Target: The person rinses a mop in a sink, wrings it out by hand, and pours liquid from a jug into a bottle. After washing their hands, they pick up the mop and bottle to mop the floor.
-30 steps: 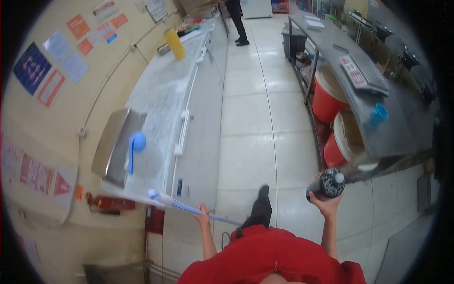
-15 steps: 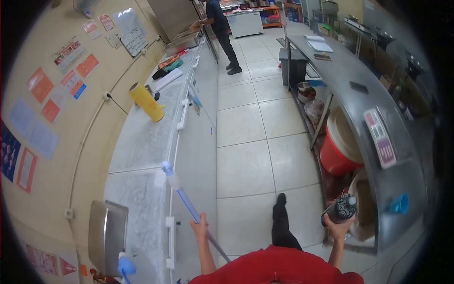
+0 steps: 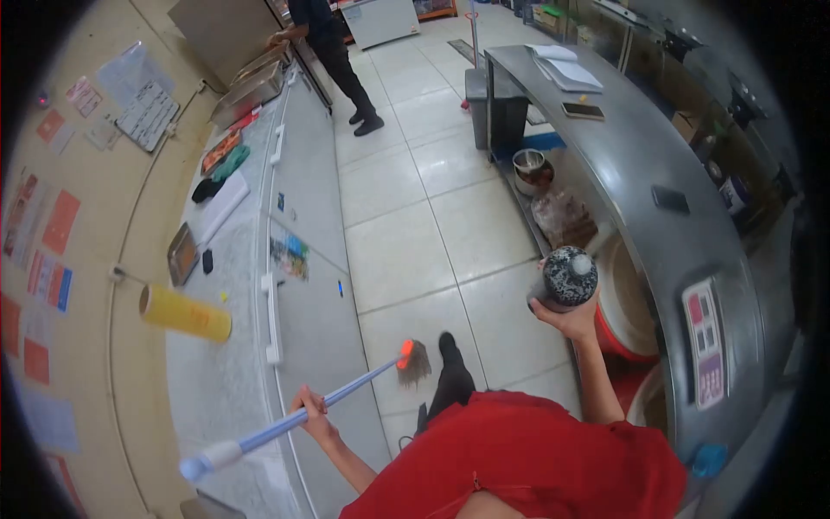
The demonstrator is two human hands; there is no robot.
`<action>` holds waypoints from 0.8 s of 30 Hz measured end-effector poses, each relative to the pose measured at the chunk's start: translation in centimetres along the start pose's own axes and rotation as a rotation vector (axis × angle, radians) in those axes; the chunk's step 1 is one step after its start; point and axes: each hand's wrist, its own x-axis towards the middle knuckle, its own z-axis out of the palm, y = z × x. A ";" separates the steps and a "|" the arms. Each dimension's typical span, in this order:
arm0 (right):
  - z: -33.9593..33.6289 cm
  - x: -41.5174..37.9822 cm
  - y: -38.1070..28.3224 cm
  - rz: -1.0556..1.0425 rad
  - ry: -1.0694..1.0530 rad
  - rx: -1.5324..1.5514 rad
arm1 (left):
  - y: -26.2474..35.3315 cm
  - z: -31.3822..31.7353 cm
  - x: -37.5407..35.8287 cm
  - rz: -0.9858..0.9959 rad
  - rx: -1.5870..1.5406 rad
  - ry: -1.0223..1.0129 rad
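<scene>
In the left hand, a mop with a light blue handle, grasped with fingers closed around the shaft. Handle slanting, with the upper end over the white top of the long cabinet, and with the orange and grey mop head down over the floor tiles, near the dark shoe; contact with the floor not possible to tell. In the right hand, a dark speckled vessel with a pale knob on top, gripped between the thumb and the curved fingers; some fingertips hidden behind it. Vessel beside the steel table, in front of the open shelf space with a red bucket and a plastic bag. On the steel table, papers, a phone, a dark flat object, a pink and white scale and, at the near end, a blue cup. On the cabinet top, a yellow roll lying on its side, a small metal tray and a white sheet. Farther away, a person in dark clothes, standing next to deep metal trays.
</scene>
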 end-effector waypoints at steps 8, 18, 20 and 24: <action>14.2 21.2 7.6 0.178 0.144 0.113 | -7.9 22.0 22.6 -0.080 0.029 -0.034; 23.8 45.0 19.9 0.280 0.183 0.084 | -11.1 47.7 50.0 -0.010 -0.036 -0.093; 25.8 49.3 24.5 0.316 0.269 0.130 | -12.9 52.3 54.0 0.048 0.024 -0.031; 29.4 62.8 31.3 0.240 0.149 0.017 | -13.2 63.2 63.2 -0.082 0.070 0.032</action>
